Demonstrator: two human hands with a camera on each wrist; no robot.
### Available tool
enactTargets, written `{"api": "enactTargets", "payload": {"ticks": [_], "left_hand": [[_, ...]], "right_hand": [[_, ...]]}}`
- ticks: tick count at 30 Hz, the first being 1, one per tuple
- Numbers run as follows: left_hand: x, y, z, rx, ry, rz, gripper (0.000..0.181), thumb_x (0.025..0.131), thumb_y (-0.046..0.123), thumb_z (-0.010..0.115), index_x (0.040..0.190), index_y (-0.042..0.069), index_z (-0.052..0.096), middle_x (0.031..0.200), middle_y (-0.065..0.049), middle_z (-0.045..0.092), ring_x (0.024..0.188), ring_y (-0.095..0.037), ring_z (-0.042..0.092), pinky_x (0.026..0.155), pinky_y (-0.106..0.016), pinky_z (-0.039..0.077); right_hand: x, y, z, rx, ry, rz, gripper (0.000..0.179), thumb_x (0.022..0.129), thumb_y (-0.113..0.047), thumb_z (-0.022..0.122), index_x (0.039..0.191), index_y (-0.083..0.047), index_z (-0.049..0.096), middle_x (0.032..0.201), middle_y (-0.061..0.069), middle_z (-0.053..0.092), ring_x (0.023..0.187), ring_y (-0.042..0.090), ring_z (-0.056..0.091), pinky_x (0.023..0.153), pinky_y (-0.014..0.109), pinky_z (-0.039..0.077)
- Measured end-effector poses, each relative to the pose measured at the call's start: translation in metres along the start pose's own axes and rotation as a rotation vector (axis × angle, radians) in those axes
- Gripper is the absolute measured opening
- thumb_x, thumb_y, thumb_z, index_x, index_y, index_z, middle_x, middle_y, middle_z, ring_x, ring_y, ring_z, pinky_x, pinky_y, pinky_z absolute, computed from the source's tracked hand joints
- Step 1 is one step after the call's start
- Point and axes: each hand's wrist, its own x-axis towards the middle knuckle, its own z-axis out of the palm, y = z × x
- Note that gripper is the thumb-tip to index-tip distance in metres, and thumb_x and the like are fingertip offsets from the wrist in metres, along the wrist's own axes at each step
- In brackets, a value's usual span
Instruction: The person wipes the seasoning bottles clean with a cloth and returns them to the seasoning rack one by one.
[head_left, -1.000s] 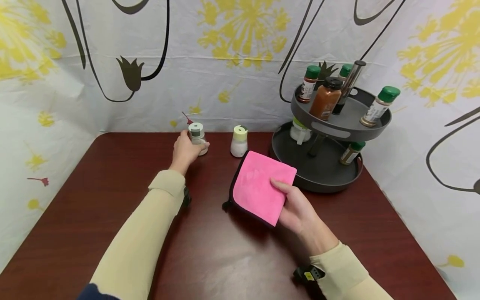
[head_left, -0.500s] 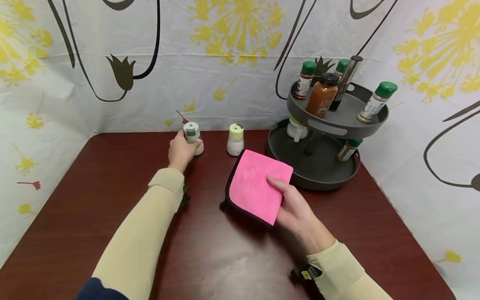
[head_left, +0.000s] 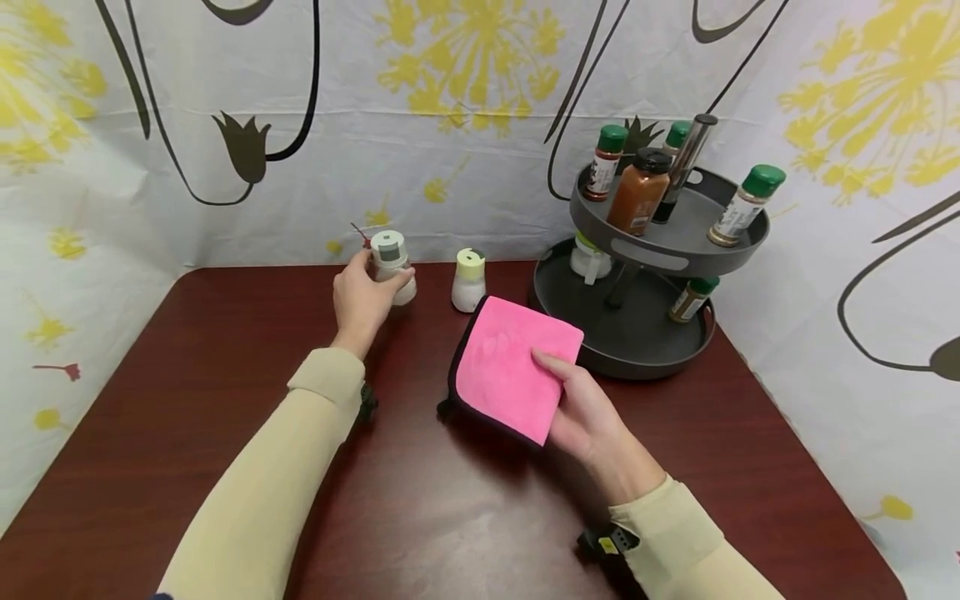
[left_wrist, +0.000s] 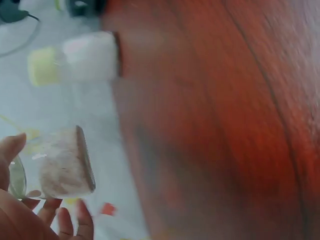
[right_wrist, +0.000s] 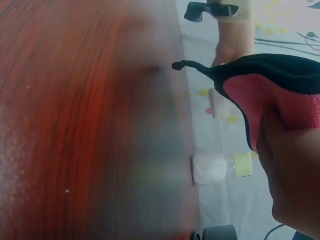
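Note:
At the back of the table, my left hand [head_left: 360, 298] grips a clear seasoning jar [head_left: 389, 245] with a pale grey-green lid. In the left wrist view the jar [left_wrist: 65, 167] shows brownish-white contents, with thumb and fingers around its lid end and its base clear of the table. My right hand [head_left: 596, 425] holds a folded pink cloth [head_left: 510, 367] with black edging, thumb on top, above the table's middle. From the right wrist view, the cloth [right_wrist: 250, 95] trails a short black loop. Standing between the hands is a second jar [head_left: 468, 289] with white contents and a pale yellow lid.
A two-tier dark grey round rack [head_left: 637, 367] stands at the back right. Its upper tier carries several bottles, including an orange-brown bottle [head_left: 637, 200]; a white jar [head_left: 588, 260] and a green-capped bottle [head_left: 692, 302] sit below. A patterned cloth wall [head_left: 300, 225] borders the brown table [head_left: 225, 375].
My left hand has raised the grey-lidded jar slightly off the table. The right hand keeps the pink cloth almost in place. The head view has shifted a little.

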Motion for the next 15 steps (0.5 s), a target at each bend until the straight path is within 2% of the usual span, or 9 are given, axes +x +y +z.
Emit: {"api": "enactTargets", "payload": {"ticks": [3, 9, 12, 15], "left_hand": [[-0.012, 0.014, -0.007, -0.081, 0.030, 0.041, 0.066, 0.091, 0.046, 0.083, 0.144, 0.013, 0.060, 0.135, -0.013, 0.068, 0.122, -0.033, 0.063, 0.102, -0.052, 0.055], [-0.047, 0.047, -0.021, -0.242, 0.004, 0.119, 0.062, 0.088, 0.042, 0.087, 0.141, 0.018, 0.062, 0.126, -0.010, 0.069, 0.107, -0.027, 0.065, 0.088, -0.044, 0.057], [-0.067, 0.062, -0.028, -0.275, -0.007, 0.156, 0.059, 0.086, 0.038, 0.089, 0.137, 0.020, 0.065, 0.121, -0.009, 0.071, 0.100, -0.025, 0.067, 0.085, -0.042, 0.057], [-0.090, 0.074, -0.034, -0.258, -0.022, 0.222, 0.058, 0.084, 0.034, 0.092, 0.134, 0.017, 0.067, 0.118, -0.008, 0.068, 0.102, -0.024, 0.065, 0.087, -0.041, 0.055]], "right_hand": [[-0.001, -0.001, 0.002, -0.006, -0.004, -0.006, 0.032, 0.113, -0.027, 0.050, 0.144, -0.022, 0.043, 0.132, -0.005, 0.068, 0.121, 0.011, 0.068, 0.102, 0.036, 0.059], [-0.001, -0.007, 0.009, -0.039, -0.030, -0.056, 0.029, 0.114, -0.027, 0.048, 0.142, -0.022, 0.044, 0.129, -0.006, 0.068, 0.119, 0.009, 0.067, 0.101, 0.034, 0.059], [0.000, -0.013, 0.015, -0.060, -0.050, -0.120, 0.028, 0.114, -0.027, 0.048, 0.141, -0.021, 0.045, 0.130, -0.007, 0.068, 0.121, 0.008, 0.066, 0.101, 0.033, 0.058], [-0.001, -0.015, 0.024, -0.076, -0.044, -0.198, 0.026, 0.114, -0.026, 0.049, 0.139, -0.019, 0.048, 0.129, -0.006, 0.067, 0.121, 0.009, 0.065, 0.102, 0.032, 0.057]]}}
